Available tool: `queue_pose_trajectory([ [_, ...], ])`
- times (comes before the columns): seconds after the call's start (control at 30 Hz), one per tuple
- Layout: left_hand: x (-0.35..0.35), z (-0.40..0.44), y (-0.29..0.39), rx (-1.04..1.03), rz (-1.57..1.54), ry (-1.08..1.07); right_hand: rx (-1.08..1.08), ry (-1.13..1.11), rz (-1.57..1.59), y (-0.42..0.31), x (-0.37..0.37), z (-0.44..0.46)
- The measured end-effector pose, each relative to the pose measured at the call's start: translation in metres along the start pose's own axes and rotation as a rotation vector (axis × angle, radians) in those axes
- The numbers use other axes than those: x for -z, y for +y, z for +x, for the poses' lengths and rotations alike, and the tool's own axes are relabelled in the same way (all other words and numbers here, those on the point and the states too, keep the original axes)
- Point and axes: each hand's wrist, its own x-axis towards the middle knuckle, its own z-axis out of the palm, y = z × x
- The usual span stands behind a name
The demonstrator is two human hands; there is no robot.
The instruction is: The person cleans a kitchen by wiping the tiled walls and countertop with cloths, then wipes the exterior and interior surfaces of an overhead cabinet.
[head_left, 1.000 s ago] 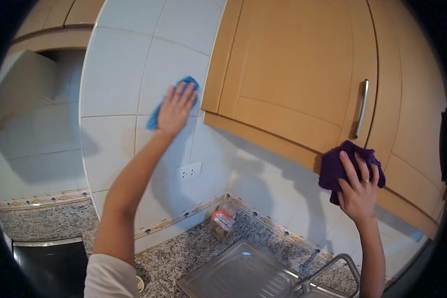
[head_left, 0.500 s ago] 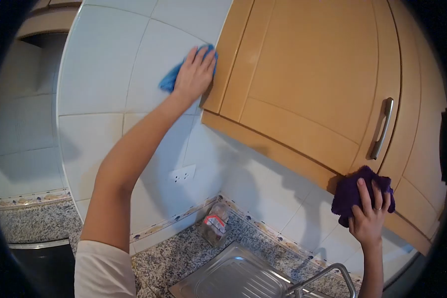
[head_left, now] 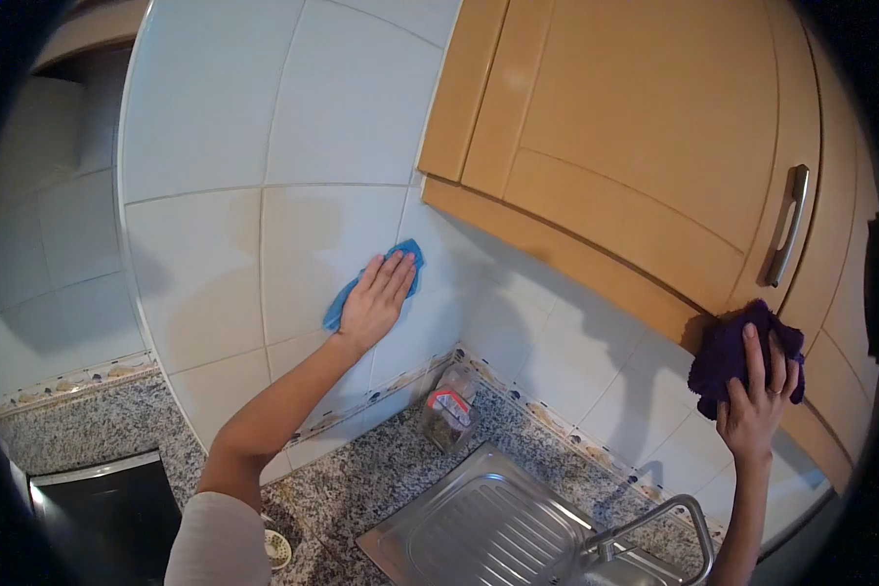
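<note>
My left hand presses a blue cloth flat against the white tiled wall, left of the wooden wall cabinet. Edges of the cloth stick out beyond the fingertips and beside the palm. At the right, my right hand grips a thick purple cloth at the cabinet's lower edge, just below the metal handle. The cabinet door is closed.
Below are a granite counter, a steel sink drainboard and a curved faucet. A clear container with a red-edged label stands in the corner. A small round item shows beside my left sleeve.
My left hand has slid down the tiles with the blue cloth, from beside the cabinet to below its bottom edge. My right hand stays at the cabinet edge with the purple cloth. The view has shifted.
</note>
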Motion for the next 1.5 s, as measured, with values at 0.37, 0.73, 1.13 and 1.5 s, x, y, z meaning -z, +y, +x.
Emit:
queue_pose_trajectory([
  [0.37, 0.199, -0.110, -0.152, 0.657, 0.274, 0.555, 0.024, 0.052, -0.042, 0.002, -0.003, -0.004],
  [0.73, 0.115, -0.067, -0.070, 0.266, 0.221, 0.065, -0.011, 0.145, -0.075, -0.007, -0.010, 0.001],
  [1.13, -0.092, 0.117, 0.023, -0.005, 0.100, 0.130, -0.023, 0.065, -0.128, -0.006, -0.008, -0.004],
  [1.5, -0.072, 0.128, 0.014, 0.108, -0.097, 0.014, -0.030, 0.072, -0.125, -0.008, -0.006, -0.006],
])
